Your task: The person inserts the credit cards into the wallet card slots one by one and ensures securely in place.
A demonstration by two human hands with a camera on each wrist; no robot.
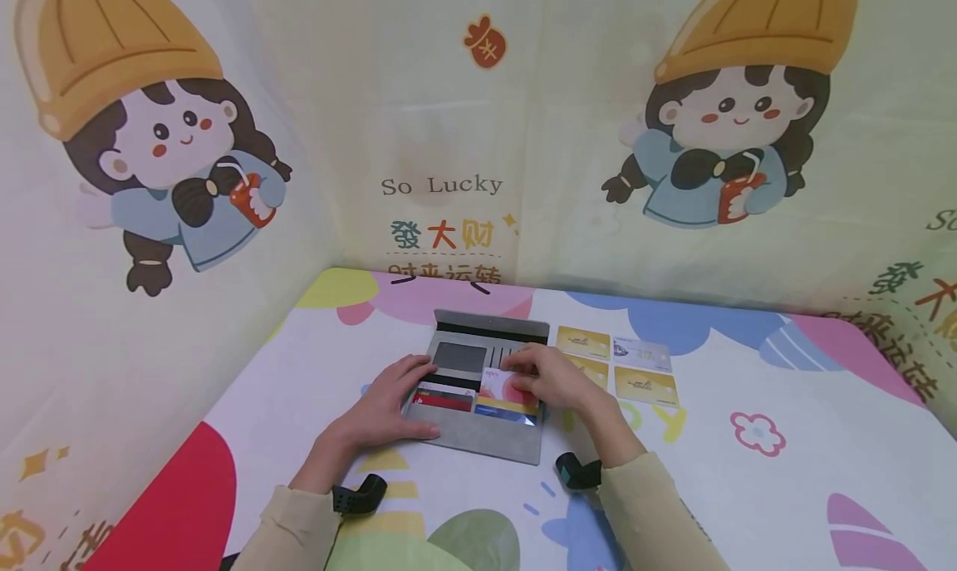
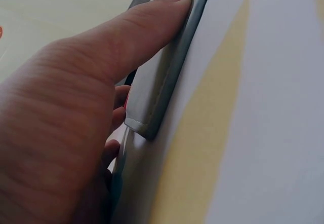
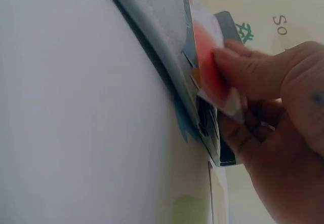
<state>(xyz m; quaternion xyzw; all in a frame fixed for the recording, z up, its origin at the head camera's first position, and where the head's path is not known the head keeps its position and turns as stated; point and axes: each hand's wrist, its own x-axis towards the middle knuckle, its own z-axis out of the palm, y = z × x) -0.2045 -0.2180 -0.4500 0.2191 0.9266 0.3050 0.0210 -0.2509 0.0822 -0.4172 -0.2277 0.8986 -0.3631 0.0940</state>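
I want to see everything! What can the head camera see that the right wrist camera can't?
Only the head view shows the left hand pressing the wallet's left side and the four cards lying on the table. Only the right wrist view shows the thumb pinching the card from close up. Both show the right hand holding the pink card at the grey wallet.

Grey wallet (image 1: 478,425); white-red card (image 1: 499,381); gold cards (image 1: 583,342).
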